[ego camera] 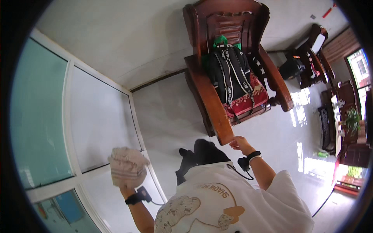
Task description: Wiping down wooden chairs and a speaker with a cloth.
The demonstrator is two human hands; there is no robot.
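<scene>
My left hand [127, 189] holds up a crumpled beige cloth [128, 169] with stripes, in front of the white-framed glazed partition. The cloth hides most of the fingers. My right hand [242, 145], its fingers slightly bent, is at the front end of a wooden armchair's armrest [217, 113]. Whether the fingertips touch the wood cannot be made out. On the seat of that dark wooden armchair [227, 23] lies a black backpack [225, 74] with white-trimmed straps. Under it is a red patterned seat cushion [246, 103].
The partition [69, 122] runs along the left. To the right stand another wooden chair [317, 62], a black bag [291, 68] and a table [336, 128] near a potted plant [352, 121]. Glossy pale floor tiles [262, 134] reflect window light.
</scene>
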